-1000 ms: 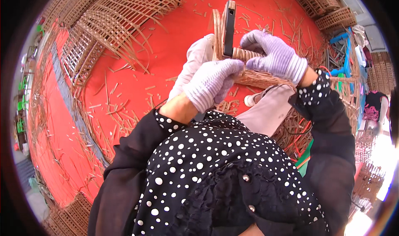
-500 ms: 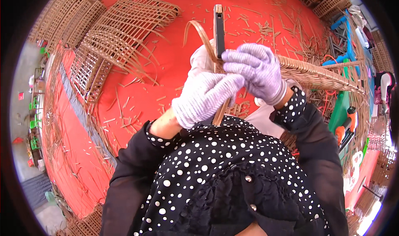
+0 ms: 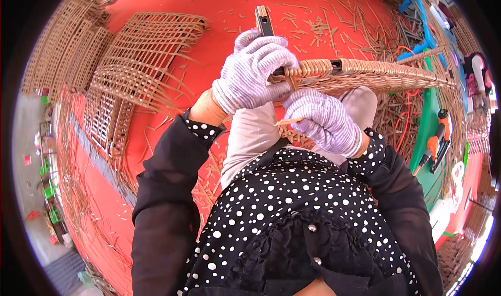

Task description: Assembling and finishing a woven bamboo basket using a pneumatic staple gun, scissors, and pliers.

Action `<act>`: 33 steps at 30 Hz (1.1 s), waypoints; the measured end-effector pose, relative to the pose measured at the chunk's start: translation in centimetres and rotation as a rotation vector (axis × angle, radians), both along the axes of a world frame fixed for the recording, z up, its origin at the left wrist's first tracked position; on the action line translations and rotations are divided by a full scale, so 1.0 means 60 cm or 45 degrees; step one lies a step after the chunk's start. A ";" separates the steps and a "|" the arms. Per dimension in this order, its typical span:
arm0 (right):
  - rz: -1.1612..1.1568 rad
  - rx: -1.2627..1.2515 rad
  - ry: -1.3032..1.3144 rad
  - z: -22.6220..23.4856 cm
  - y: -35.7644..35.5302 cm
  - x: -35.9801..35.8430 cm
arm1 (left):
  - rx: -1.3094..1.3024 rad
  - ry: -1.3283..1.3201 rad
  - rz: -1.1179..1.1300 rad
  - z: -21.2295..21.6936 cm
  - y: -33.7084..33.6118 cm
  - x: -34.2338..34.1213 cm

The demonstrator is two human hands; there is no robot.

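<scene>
Both hands wear pale purple-white knitted gloves. My left hand is closed around the corner of a woven wicker frame, where a dark flat bar sticks up past the fingers. Brown strip is wrapped in tight turns along the top edge of the wicker panel, which stretches off to the right. Just below that edge, my right hand pinches a flat wicker strip hanging from the corner. Its loose end pokes out left of the right fingers. The left fingers hide part of the corner.
Half-woven wicker pieces lie on the red floor at left, with stacked panels behind. Strip offcuts are scattered about. On the right, an orange and black tool rests on a green board, near a blue frame.
My left hand has moved up onto the corner and bar. My right hand has come down, drawing the strip, which earlier looped above the hands, below the edge. The panel has swung left.
</scene>
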State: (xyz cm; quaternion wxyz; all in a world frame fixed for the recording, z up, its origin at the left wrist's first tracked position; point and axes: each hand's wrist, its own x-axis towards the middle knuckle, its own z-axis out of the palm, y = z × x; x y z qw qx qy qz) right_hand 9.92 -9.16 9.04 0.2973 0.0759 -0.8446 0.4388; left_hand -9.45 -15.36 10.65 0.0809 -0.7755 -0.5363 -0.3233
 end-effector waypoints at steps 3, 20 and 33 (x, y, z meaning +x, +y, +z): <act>0.051 -0.081 -0.045 -0.003 0.000 -0.001 | 0.016 0.033 -0.138 0.007 0.020 -0.017; -0.119 -0.405 -0.203 0.029 0.001 0.001 | 0.104 -0.144 -0.356 -0.010 0.048 -0.038; -0.773 -1.640 -0.170 0.091 -0.057 -0.008 | 0.244 -0.065 -0.158 -0.035 0.057 -0.007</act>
